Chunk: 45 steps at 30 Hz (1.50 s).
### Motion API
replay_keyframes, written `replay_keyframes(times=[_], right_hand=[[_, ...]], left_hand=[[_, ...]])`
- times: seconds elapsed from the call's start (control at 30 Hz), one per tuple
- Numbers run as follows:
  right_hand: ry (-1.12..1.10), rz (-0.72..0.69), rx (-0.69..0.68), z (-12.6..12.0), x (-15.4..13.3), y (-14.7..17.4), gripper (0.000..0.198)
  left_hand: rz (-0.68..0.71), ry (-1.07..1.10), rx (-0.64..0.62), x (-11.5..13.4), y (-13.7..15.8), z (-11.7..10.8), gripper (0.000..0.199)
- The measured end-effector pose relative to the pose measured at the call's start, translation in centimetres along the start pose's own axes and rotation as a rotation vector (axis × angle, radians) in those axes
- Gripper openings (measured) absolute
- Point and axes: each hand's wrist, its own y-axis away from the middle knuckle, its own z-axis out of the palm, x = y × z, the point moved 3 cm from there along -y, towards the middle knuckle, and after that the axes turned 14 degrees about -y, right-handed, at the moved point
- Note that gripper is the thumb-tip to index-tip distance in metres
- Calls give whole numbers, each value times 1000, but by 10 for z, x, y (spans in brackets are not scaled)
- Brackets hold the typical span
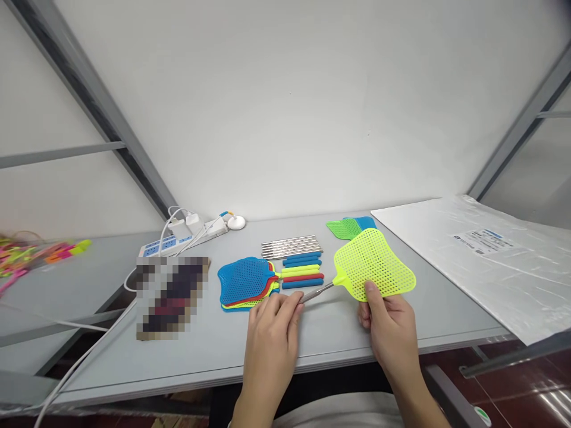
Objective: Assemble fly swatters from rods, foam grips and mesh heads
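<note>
A yellow fly swatter head (375, 264) is pinched at its lower edge by my right hand (390, 324), the thumb on top. Its neck joins a metal rod (319, 291), and my left hand (276, 324) is closed around the rod's other end. Just beyond my left hand lies a stack of fly swatters with a blue head (245, 280) on top and red and yellow ones under it. Beside the stack are several coloured handles, among them a red handle (303, 277). A row of silver metal rods (292, 246) lies behind them.
Green (343, 229) and blue swatter heads (366, 223) lie at the back. A large white package (482, 249) covers the table's right side. A power strip (167, 244) with white cables and a blurred-out object (173, 300) are on the left. Bright coloured items (40, 258) lie far left.
</note>
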Motion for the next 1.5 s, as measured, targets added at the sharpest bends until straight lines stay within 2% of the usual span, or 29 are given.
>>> replay_keyframes(times=[0.33,0.57,0.7,0.87,1.03,1.17,1.27,1.33,1.43,1.5], right_hand=[[-130,24,-6,-1,6,-2,39],[-181,175,-179,1,2,-5,34],[-220,227,-197,1,3,-1,34],[-73,142,-251,8,4,3,39],[32,52,-346,10,-17,9,51],[77,-35,-304,4,-34,13,49],[-41,39,-319,6,-30,12,48],[-107,126,-330,11,-20,12,41],[-258,232,-281,21,-6,12,36],[-339,278,-240,27,1,14,39]], left_hand=[[-4,1,-10,2,1,-2,25],[31,-52,-10,3,-1,-5,24],[77,-62,5,8,-1,-10,26],[113,-38,-21,16,0,-17,28],[91,24,7,25,-2,-19,24],[65,102,64,34,-10,-29,29],[56,57,86,36,-17,-39,32],[81,37,47,35,-21,-41,31],[86,39,15,33,-21,-38,29],[44,37,65,35,-18,-36,29]])
